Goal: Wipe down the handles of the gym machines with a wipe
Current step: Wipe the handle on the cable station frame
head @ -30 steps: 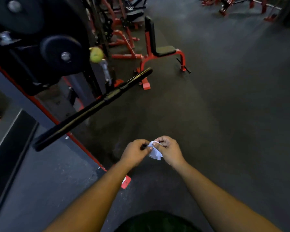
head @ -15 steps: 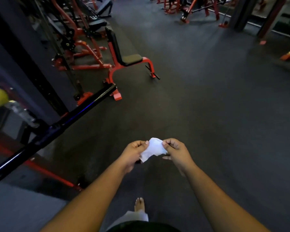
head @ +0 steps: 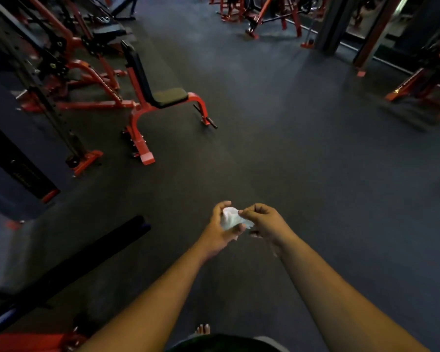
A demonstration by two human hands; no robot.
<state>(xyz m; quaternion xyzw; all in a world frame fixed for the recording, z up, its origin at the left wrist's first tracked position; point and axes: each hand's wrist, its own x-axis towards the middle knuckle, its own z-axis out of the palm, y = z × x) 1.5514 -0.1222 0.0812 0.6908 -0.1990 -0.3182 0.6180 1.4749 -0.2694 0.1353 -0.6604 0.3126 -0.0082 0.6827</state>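
wipe [head: 229,218]: white, crumpled, held between both hands above the floor [head: 302,161] | left hand [head: 220,231]: curled around the wipe from below | right hand [head: 266,222]: fingertips appear to pinch its upper edge | red bench [head: 163,102]: beyond the wipe, to its left | black padded bar [head: 92,257]: left of the wipe

Place: a gym, a weight-training floor.
Floor: dark rubber matting [head: 302,161] across the whole room.
Seat: a red-framed adjustable workout bench [head: 160,102] with black pads, its back pad raised.
Left side: red and black machine frames [head: 69,62] with perforated uprights; a black padded bar [head: 69,270] juts in low.
Far end: more red racks [head: 264,13] and dark pillars [head: 333,24].
Right edge: another red frame [head: 422,85], blurred.
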